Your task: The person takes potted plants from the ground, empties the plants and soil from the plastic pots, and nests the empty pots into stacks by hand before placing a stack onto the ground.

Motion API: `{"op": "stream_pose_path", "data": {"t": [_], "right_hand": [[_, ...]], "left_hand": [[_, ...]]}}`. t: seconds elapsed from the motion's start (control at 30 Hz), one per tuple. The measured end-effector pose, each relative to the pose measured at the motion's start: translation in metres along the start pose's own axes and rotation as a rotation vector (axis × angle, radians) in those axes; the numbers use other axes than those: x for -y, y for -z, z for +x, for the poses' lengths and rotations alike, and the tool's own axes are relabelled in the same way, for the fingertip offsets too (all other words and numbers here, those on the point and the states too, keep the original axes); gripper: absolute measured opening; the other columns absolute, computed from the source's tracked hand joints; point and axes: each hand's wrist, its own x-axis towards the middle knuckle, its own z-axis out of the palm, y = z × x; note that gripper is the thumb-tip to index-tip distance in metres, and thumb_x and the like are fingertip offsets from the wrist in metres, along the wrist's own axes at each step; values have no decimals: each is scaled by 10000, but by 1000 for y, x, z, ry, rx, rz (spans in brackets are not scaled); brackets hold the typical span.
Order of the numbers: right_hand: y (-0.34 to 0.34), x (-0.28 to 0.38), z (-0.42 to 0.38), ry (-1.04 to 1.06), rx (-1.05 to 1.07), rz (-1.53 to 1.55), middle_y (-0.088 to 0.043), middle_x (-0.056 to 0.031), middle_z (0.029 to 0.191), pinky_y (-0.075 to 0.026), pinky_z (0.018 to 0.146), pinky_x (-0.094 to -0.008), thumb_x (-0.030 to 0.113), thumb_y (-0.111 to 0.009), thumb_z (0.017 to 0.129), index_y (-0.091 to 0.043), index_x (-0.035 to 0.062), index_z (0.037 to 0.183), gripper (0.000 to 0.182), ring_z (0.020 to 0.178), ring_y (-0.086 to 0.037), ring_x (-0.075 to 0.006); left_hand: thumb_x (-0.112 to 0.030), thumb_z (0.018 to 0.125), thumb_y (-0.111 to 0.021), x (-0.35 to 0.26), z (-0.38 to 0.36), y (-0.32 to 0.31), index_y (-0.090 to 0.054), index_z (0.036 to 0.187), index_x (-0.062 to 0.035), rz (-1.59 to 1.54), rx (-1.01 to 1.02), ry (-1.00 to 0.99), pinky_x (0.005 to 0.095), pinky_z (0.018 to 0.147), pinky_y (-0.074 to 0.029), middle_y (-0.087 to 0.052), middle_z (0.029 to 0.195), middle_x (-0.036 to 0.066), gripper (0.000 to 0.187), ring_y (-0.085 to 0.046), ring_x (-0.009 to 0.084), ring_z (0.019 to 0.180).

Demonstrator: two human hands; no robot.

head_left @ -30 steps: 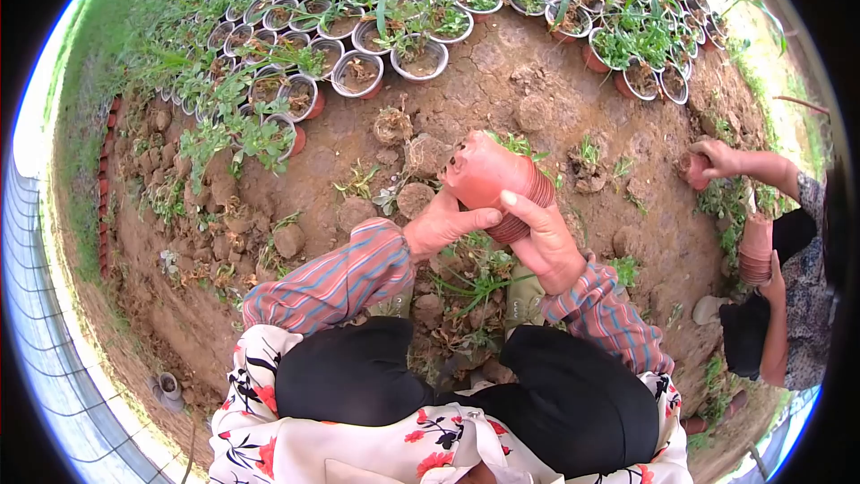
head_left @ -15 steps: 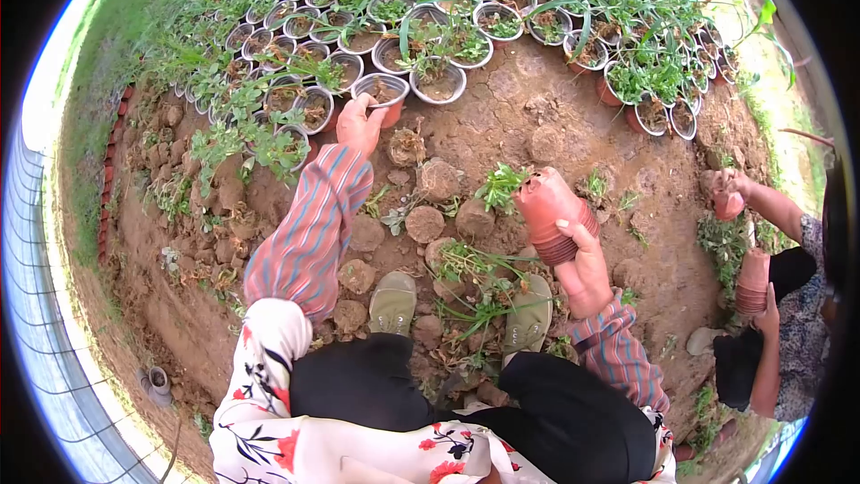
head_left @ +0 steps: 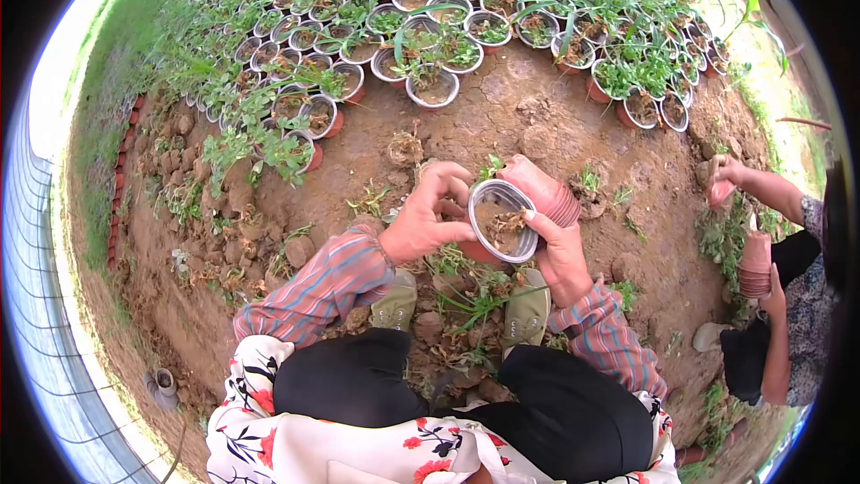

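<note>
A soil-filled pot with a pale rim and a dried plant is tilted toward the camera, in front of my body. My left hand is at its left side, fingers curved and spread apart; whether they touch the rim is hard to tell. My right hand holds a stack of empty reddish pots, and its thumb lies over the right rim of the soil-filled pot. The stack lies just behind that pot, its lower part partly hidden.
Many potted plants stand packed together at the top. Soil clumps and pulled weeds lie around my shoes. At the right, a co-worker's hand holds another pot stack.
My left hand has brought a pot from the front of the rows back to my right hand. The stack in my right hand has turned, and the co-worker's hands have shifted slightly.
</note>
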Motion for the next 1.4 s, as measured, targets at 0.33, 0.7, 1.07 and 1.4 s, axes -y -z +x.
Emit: {"op": "stream_pose_path", "data": {"t": [0.33,0.7,1.07,1.4], "right_hand": [[0,-2,-13,-65,-67,4,-562,-94,1254,-399,1009,-346,81,-676,780,-492,5,1268,527,1152,-540,-195],[15,-4,-8,-21,-113,41,-542,-116,1283,-382,1035,-364,49,-628,823,-465,-23,1293,502,1182,-525,-220],[17,0,-6,-29,-112,34,-549,-128,1274,-387,1034,-357,23,-613,802,-461,-37,1291,516,1175,-533,-228],[25,3,-7,-45,-89,27,-521,-128,1304,-399,1031,-352,29,-614,800,-437,-34,1306,540,1187,-525,-226]], "left_hand": [[-599,949,-154,10,-15,-23,-401,1354,-100,-958,-9,714,384,865,-510,-538,1263,94,688,-547,214,1132],[-382,855,-612,47,-8,33,-504,1225,-109,614,-150,215,344,888,-458,-568,1094,115,472,-577,237,1006],[-109,729,-706,15,11,45,-564,1017,-65,411,-271,-2,302,826,-436,-505,1015,68,325,-522,168,964],[-35,724,-709,11,-2,62,-590,954,-47,697,-569,-171,323,801,-459,-512,1091,105,259,-523,219,986]]}}
